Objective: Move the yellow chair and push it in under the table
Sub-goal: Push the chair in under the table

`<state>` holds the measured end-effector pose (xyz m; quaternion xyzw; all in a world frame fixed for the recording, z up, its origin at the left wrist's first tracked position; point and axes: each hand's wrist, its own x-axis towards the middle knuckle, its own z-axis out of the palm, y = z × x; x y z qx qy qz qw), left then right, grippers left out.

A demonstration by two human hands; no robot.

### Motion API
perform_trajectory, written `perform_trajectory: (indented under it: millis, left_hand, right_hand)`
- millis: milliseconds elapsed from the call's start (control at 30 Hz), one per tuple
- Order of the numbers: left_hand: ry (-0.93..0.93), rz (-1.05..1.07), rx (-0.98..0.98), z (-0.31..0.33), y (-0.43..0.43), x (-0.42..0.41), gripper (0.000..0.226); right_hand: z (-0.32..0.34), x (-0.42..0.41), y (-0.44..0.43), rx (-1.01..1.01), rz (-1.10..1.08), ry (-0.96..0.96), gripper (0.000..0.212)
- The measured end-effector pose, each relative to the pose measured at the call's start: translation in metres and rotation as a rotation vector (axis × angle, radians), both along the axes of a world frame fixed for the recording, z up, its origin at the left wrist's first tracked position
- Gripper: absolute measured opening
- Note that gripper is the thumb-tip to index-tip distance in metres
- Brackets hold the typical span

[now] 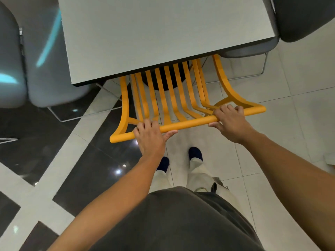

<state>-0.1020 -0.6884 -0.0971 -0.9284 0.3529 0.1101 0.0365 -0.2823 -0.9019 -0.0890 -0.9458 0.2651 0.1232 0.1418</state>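
The yellow chair (188, 124) has a slatted back and a round top rail. Its seat is hidden beneath the grey table (163, 33); only the backrest and top rail stick out past the table's near edge. My left hand (150, 140) grips the left part of the rail, fingers over the top and thumb underneath. My right hand (230, 120) grips the rail near its right end. I stand directly behind the chair, with my feet on the tiles below it.
A grey upholstered chair (45, 69) stands left of the table, with another grey seat (10, 60) beside it. A dark chair (304, 17) sits at the table's far right. The table's black round base (163, 82) shows through the slats. The floor is white and dark glossy tile.
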Motion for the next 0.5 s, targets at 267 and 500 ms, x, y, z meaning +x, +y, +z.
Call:
perform_trajectory:
  millis: [267, 500]
  left_hand:
    - [0.004, 0.009, -0.143, -0.002, -0.015, -0.028, 0.074]
    - [0.015, -0.053, -0.176, -0.009, 0.007, -0.012, 0.060]
  right_hand:
    - [0.008, -0.014, -0.032, -0.128, 0.149, 0.181, 0.053]
    - [0.001, -0.008, -0.004, -0.197, 0.093, 0.155, 0.054]
